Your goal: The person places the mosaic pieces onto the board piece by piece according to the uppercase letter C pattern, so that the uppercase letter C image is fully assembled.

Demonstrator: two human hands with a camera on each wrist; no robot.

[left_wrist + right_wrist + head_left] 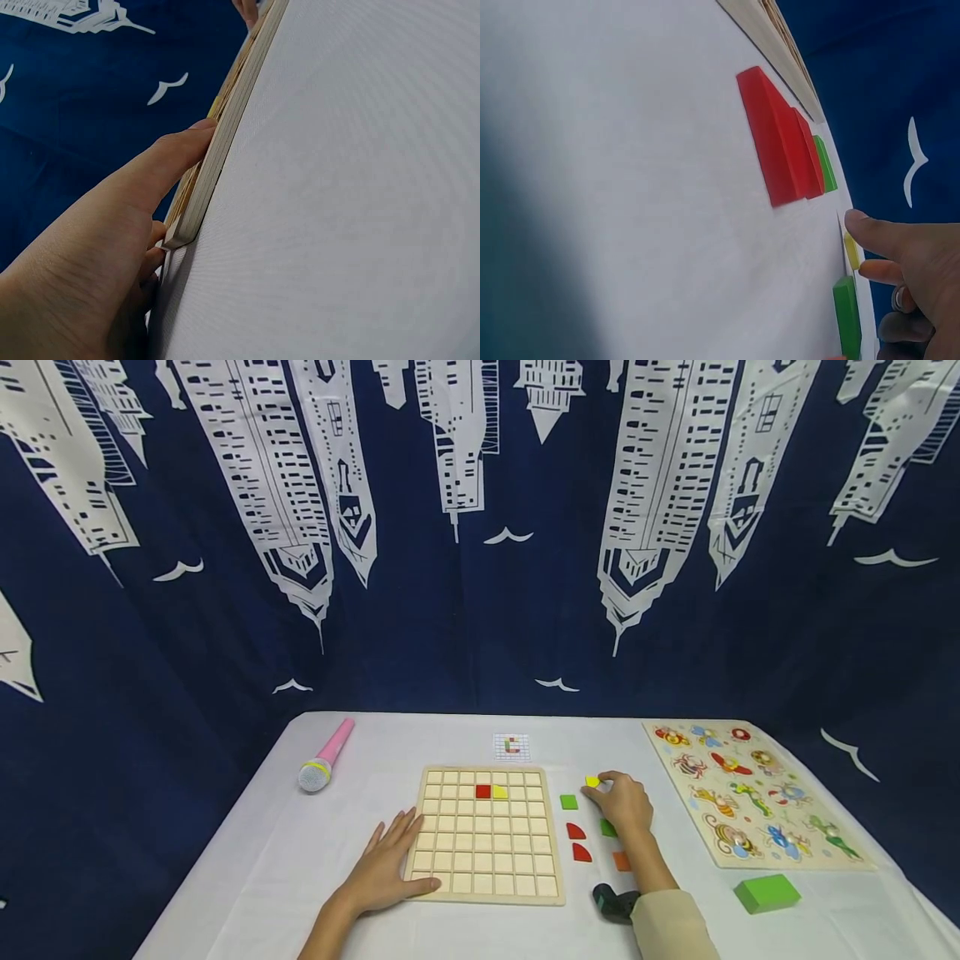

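My left hand (387, 863) rests at the near left corner of a wooden grid board (483, 842). Its fingers stretch along the left side and its thumb lies over the front edge, as the left wrist view shows close up. A red square tile (483, 792) and a yellow tile (500, 792) sit side by side in the board's second row. Right of the board, my right hand (627, 806) pinches a yellow block (851, 251) between thumb and index finger, low over the table. A green block (847, 318) lies close by that hand.
Between board and right arm lie a green square (569, 802), two red quarter-round pieces (575, 832) and an orange block (622, 861). A small pattern card (512, 747) is behind the board. Around them are a pink microphone (326, 756), an insect puzzle board (750, 793), a green block (767, 893) and a black object (613, 903).
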